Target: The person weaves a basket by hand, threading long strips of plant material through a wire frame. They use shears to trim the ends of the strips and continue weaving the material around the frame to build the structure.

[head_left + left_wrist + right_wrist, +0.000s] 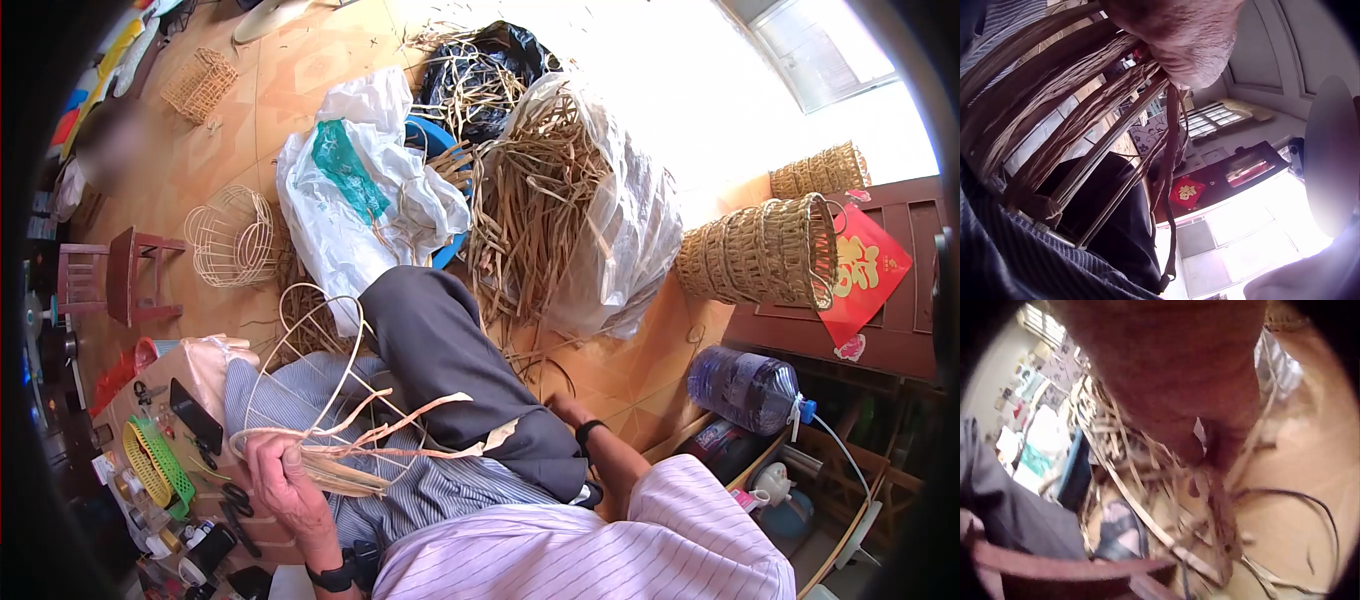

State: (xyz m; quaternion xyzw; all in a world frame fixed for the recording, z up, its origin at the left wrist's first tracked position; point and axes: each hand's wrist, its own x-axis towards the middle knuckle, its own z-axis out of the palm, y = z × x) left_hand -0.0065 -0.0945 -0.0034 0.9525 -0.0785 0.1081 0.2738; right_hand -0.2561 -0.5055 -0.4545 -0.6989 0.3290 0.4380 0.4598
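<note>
In the head view, the edge of a partly woven basket frame [345,472] is clamped between the thumb and curled fingers of the left hand [285,485], above striped cloth [400,510]. Loose strip ends [440,403] are trailed rightward; they could be unwound if that grip were slackened. Farther right, the right hand [566,408] is lowered near scattered strips [1159,532]; whether its fingers are closed cannot be told. A dry-looking strip might be split by a hard pull.
</note>
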